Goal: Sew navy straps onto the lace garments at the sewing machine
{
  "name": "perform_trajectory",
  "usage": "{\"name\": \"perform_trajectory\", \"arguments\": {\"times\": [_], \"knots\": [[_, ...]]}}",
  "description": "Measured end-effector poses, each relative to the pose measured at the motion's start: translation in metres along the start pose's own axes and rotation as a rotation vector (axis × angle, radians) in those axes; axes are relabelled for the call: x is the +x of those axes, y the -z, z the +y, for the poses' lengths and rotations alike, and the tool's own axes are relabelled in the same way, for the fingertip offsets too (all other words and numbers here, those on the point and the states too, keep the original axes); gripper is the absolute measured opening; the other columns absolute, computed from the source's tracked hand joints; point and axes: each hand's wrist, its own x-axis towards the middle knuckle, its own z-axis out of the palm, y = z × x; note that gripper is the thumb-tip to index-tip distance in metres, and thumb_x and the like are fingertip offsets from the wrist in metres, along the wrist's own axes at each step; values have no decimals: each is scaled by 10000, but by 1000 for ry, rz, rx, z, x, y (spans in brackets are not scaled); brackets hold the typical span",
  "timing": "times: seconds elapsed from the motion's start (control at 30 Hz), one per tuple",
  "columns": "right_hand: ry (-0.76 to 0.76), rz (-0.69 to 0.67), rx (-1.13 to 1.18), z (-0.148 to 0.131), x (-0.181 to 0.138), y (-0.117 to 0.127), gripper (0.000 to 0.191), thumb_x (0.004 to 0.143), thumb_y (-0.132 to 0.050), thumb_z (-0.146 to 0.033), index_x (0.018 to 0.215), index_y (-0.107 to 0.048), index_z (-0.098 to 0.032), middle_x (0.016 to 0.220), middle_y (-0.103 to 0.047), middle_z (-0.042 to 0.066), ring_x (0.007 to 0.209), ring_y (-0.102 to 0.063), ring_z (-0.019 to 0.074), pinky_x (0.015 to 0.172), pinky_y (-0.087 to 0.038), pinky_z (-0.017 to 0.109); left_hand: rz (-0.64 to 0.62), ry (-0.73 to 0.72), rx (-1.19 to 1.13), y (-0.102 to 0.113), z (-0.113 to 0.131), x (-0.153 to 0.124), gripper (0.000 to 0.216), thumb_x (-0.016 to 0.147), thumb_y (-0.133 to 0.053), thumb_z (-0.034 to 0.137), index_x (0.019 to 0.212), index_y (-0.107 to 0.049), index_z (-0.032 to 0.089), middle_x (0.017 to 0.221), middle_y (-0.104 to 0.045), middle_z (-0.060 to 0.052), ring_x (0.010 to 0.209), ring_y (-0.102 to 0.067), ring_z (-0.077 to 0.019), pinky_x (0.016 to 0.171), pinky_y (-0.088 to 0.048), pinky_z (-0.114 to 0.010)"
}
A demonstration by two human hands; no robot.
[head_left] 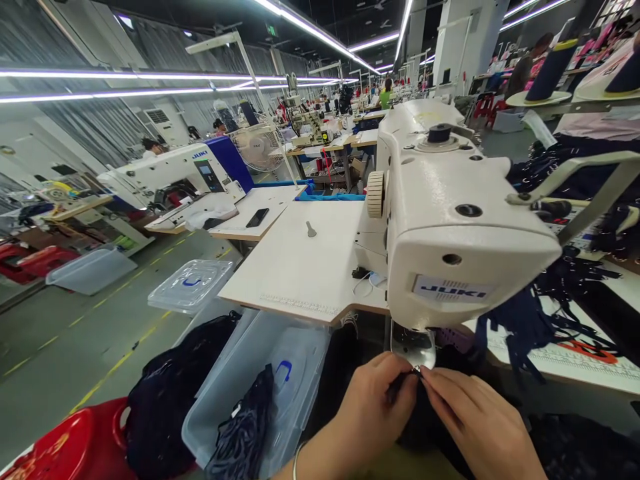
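My left hand (pixel 375 400) and my right hand (pixel 477 410) meet just below the head of a white JUKI sewing machine (pixel 475 233). Thumb and fingers of each are pinched together. A tiny shiny piece (pixel 417 369) shows between the fingertips, too small to name. Dark fabric (pixel 397 385) is tucked in the left hand's grip, mostly covered by the fingers. Right behind the fingertips is a shiny metal part (pixel 414 343) under the machine head. More dark cloth lies below the hands, in shadow.
A clear plastic bin (pixel 300 400) holds bundled navy straps (pixel 245 427). Beside it are dark cloth (pixel 170 380) and a red stool (pixel 75 447). The white tabletop (pixel 300 267) carries a small metal tool (pixel 311 230). Navy strips (pixel 530 327) hang at right, near orange-handled scissors (pixel 590 350).
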Motion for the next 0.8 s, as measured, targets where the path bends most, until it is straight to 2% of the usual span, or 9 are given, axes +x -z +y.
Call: {"name": "perform_trajectory", "arguments": {"times": [0.13,0.23,0.37,0.5,0.6,0.7,0.8], "knots": [[52,-21,-48,-2,-3,0,251,923,-533,-117,1158,-618,-143,983,-733,92,847,-699,185,728,-538,301,36,-308,494,1,-6,-4,131,952,-445,160,917,-571,174,746,-586,-9,609,-521,-139,520,-346,-273],[4,-2,-25,-8,-1,-3,212,930,-526,-121,1117,-624,-137,938,-734,92,810,-700,186,707,-549,305,-34,-454,751,6,-4,-8,169,953,-424,131,1071,-545,135,806,-600,-28,657,-541,-169,535,-362,-308],[-71,48,47,-14,2,-7,221,964,-453,-151,1105,-623,-154,943,-739,82,836,-713,178,761,-581,286,-95,-429,836,7,-2,-12,207,944,-415,112,1118,-527,125,811,-583,-28,668,-547,-165,546,-379,-305],[-92,-101,184,-12,0,-3,355,980,-384,-174,1310,-514,-175,1169,-697,76,1042,-679,156,882,-560,220,-7,-350,787,2,-5,-11,203,959,-426,145,1142,-515,134,764,-581,-5,636,-553,-163,528,-384,-310],[-209,-219,243,-7,-3,1,441,977,-400,-178,1417,-397,-212,1214,-683,44,1030,-684,129,849,-552,154,-30,-344,736,3,-5,-10,178,954,-479,170,1128,-517,163,733,-576,23,602,-545,-160,501,-368,-314],[-255,-217,275,-2,-5,4,349,950,-477,-190,1284,-529,-276,1119,-724,-5,942,-714,120,830,-546,125,-102,-328,711,5,-3,-9,151,938,-512,169,1086,-526,194,743,-583,35,615,-550,-169,507,-376,-319],[-306,-142,341,0,-4,7,201,928,-530,-223,1087,-619,-309,1015,-732,-36,881,-717,113,828,-543,126,-96,-316,681,3,-1,-9,87,959,-480,190,1022,-536,209,724,-587,38,608,-557,-172,507,-375,-318]]}}
